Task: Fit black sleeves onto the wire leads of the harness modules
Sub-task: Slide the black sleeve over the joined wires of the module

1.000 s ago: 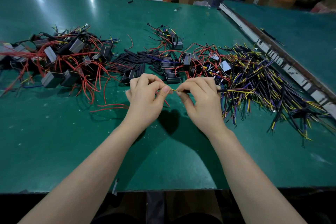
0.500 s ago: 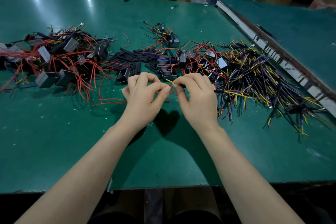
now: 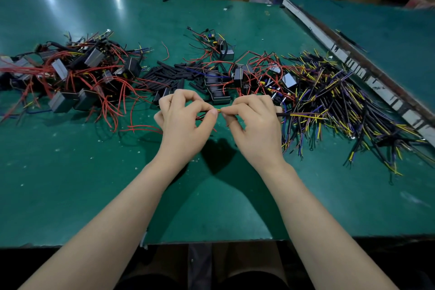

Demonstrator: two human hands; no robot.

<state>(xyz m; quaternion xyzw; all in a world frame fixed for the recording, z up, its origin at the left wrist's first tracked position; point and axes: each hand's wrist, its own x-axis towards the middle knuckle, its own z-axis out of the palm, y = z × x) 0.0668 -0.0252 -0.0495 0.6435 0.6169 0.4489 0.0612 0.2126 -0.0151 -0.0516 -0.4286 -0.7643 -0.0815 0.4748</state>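
My left hand (image 3: 186, 120) and my right hand (image 3: 254, 125) meet over the middle of the green table (image 3: 70, 183). Between the fingertips runs a thin yellow wire lead (image 3: 219, 110). My left thumb and forefinger pinch its end, with red wires trailing under the palm. My right hand pinches a black sleeve (image 3: 283, 114) that sticks out to the right, with yellow and purple wires coming out of its far end. Loose black sleeves (image 3: 174, 73) lie in a heap just beyond my hands.
A pile of grey-black modules with red leads (image 3: 77, 77) lies at the left. More modules (image 3: 240, 73) sit behind my right hand. A big tangle of sleeved yellow and purple wires (image 3: 341, 101) spreads right. A metal rail (image 3: 353, 63) borders a second table.
My hands stay together at the table's middle. The right hand has slid slightly right along the lead, and the sleeve's tail now shows again beyond its knuckles.
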